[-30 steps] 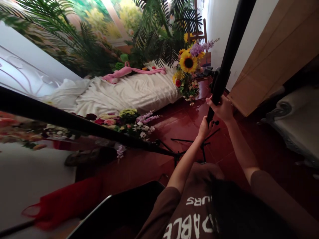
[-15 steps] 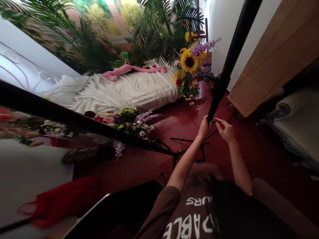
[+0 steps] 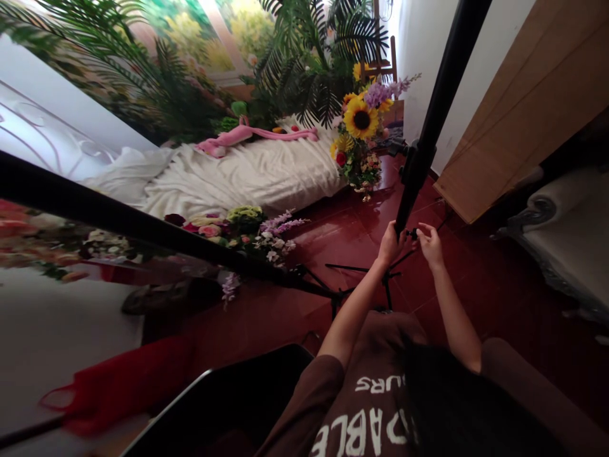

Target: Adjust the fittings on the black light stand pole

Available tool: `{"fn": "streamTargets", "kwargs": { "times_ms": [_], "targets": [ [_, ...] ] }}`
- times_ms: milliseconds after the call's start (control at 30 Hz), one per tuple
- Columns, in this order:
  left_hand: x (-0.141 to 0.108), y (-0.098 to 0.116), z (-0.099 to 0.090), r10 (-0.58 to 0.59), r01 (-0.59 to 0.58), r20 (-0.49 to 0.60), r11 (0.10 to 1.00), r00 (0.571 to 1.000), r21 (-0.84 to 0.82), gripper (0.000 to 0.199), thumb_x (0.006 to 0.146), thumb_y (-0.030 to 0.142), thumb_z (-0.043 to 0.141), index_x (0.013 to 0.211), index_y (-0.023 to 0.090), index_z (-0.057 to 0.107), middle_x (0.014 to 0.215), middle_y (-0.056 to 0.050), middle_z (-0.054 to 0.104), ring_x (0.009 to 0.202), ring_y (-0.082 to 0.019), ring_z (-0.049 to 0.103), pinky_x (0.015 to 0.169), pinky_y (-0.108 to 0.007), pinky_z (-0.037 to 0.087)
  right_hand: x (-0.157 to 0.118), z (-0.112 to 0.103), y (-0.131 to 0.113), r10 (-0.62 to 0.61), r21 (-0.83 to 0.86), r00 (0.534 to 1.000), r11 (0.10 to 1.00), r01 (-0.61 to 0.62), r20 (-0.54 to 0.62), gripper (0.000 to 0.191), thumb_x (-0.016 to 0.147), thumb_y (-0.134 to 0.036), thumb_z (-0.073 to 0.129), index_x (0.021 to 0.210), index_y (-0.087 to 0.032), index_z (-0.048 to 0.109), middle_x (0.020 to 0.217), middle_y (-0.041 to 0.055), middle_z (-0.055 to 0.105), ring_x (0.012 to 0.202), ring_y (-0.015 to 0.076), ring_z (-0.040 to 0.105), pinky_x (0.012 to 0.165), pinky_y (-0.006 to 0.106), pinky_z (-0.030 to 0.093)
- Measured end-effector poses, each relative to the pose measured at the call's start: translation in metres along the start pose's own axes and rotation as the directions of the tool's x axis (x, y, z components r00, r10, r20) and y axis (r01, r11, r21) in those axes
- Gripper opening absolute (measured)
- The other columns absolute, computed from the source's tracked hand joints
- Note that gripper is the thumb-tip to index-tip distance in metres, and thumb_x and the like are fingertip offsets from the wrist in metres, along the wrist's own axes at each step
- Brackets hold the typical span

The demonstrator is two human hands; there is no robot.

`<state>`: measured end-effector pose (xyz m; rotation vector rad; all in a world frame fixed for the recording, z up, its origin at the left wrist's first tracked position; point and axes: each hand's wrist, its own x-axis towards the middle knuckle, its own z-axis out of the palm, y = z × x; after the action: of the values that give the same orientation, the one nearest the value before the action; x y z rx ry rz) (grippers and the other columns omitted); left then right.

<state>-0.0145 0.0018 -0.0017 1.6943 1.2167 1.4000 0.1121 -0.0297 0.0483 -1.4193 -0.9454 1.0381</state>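
My left hand (image 3: pixel 391 244) is wrapped round the lower part of a black stand pole (image 3: pixel 440 101), which leans up toward the top right. On the pole's right side, just past my left hand, sticks out a small black knob (image 3: pixel 413 234). My right hand (image 3: pixel 431 246) is right beside this knob, with thumb and fingers apart; whether a fingertip touches it is too small to tell. Higher on the pole sits a black clamp collar (image 3: pixel 416 155) with another knob. Thin black stand legs (image 3: pixel 387 289) spread over the floor below my hands.
A second black pole (image 3: pixel 143 231) slants across the left. Behind lie a white draped bed (image 3: pixel 247 171), a pink plush toy (image 3: pixel 233 136) and sunflowers (image 3: pixel 360 119). A wooden board (image 3: pixel 514 108) and a wrapped roll (image 3: pixel 566 222) stand right. A black case (image 3: pixel 228 393) is near my left.
My right hand has drawn slightly right from the small knob and its fingers have parted, so the knob now shows. My left hand keeps its grip on the pole.
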Motion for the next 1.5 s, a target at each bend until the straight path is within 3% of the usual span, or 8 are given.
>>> {"fn": "streamTargets", "kwargs": {
  "times_ms": [133,233,500,800,933,1133,1300,1500],
  "targets": [
    [0.000,0.001,0.001,-0.015,0.015,0.005,1.000,1.000,-0.006,0.024,0.096,0.036,0.048,0.113,0.020,0.045,0.087,-0.004,0.063,0.076,-0.014,0.062,0.072,-0.027,0.048,0.009,0.007,-0.005,0.171,0.161,0.985,0.972,-0.169,0.002,0.028,0.075,-0.031,0.065,0.099,-0.020,0.060,0.055,-0.0090,0.056,0.042,0.0068,0.050,0.044,0.019,0.046],
    [0.000,0.001,0.001,-0.017,0.017,0.001,1.000,1.000,-0.016,0.023,0.096,0.037,0.048,0.112,0.020,0.045,0.086,-0.003,0.063,0.074,-0.014,0.062,0.071,-0.027,0.048,0.006,0.008,-0.006,0.221,0.185,0.973,0.956,-0.228,0.058,0.024,0.076,-0.034,0.062,0.094,-0.018,0.062,0.055,-0.0064,0.058,0.045,0.0074,0.053,0.047,0.019,0.048],
    [0.000,0.000,0.000,-0.007,0.007,0.006,1.000,1.000,-0.016,0.023,0.096,0.036,0.047,0.113,0.020,0.046,0.089,-0.005,0.064,0.076,-0.014,0.063,0.073,-0.027,0.049,-0.016,-0.001,0.006,0.003,-0.001,0.989,1.000,-0.003,0.145,0.058,0.073,-0.066,0.063,0.110,-0.022,0.061,0.069,-0.0012,0.068,0.060,0.0141,0.064,0.056,0.025,0.051],
    [0.000,-0.003,0.003,-0.019,0.018,-0.009,1.000,1.000,-0.019,0.024,0.096,0.037,0.048,0.113,0.020,0.045,0.086,-0.003,0.064,0.074,-0.014,0.063,0.072,-0.026,0.049,-0.002,0.007,-0.001,0.016,-0.172,0.999,0.985,-0.008,0.046,0.064,0.070,-0.084,0.052,0.066,-0.021,0.059,0.046,-0.0035,0.052,0.044,0.0117,0.050,0.046,0.023,0.040],
    [0.000,-0.004,0.003,-0.019,0.019,-0.002,1.000,1.000,-0.012,0.025,0.096,0.037,0.049,0.114,0.020,0.045,0.088,-0.004,0.065,0.076,-0.014,0.063,0.072,-0.027,0.049,0.000,0.011,-0.001,0.124,-0.171,0.989,0.979,-0.110,0.076,0.065,0.076,-0.082,0.048,0.051,-0.022,0.051,0.039,-0.0014,0.047,0.037,0.0114,0.046,0.042,0.025,0.036],
    [0.000,-0.003,0.002,-0.035,0.035,0.004,0.999,0.999,0.010,0.027,0.095,0.038,0.049,0.115,0.020,0.045,0.091,-0.006,0.065,0.078,-0.016,0.064,0.073,-0.027,0.049,0.006,0.013,-0.005,0.348,-0.056,0.923,0.938,-0.343,0.165,0.058,0.089,-0.063,0.044,0.046,-0.025,0.035,0.029,-0.0029,0.036,0.029,0.0099,0.036,0.035,0.023,0.030],
    [0.000,-0.004,0.002,-0.020,0.020,-0.008,1.000,1.000,0.003,0.027,0.095,0.041,0.049,0.112,0.020,0.046,0.089,-0.006,0.064,0.078,-0.016,0.063,0.074,-0.028,0.049,0.014,0.016,-0.020,0.533,0.144,0.783,0.790,-0.597,0.322,0.047,0.096,-0.039,0.036,0.052,-0.023,0.036,0.030,-0.0055,0.033,0.026,0.0064,0.025,0.030,0.018,0.018],
    [-0.001,-0.002,0.002,-0.027,0.027,-0.040,1.000,0.999,-0.006,0.030,0.095,0.045,0.049,0.110,0.020,0.048,0.092,-0.007,0.065,0.079,-0.016,0.063,0.074,-0.027,0.049,0.013,0.016,-0.025,0.564,0.229,0.737,0.714,-0.662,0.372,0.043,0.097,-0.026,0.030,0.055,-0.021,0.041,0.033,-0.0049,0.039,0.026,0.0055,0.027,0.030,0.015,0.021]
  ]
}}
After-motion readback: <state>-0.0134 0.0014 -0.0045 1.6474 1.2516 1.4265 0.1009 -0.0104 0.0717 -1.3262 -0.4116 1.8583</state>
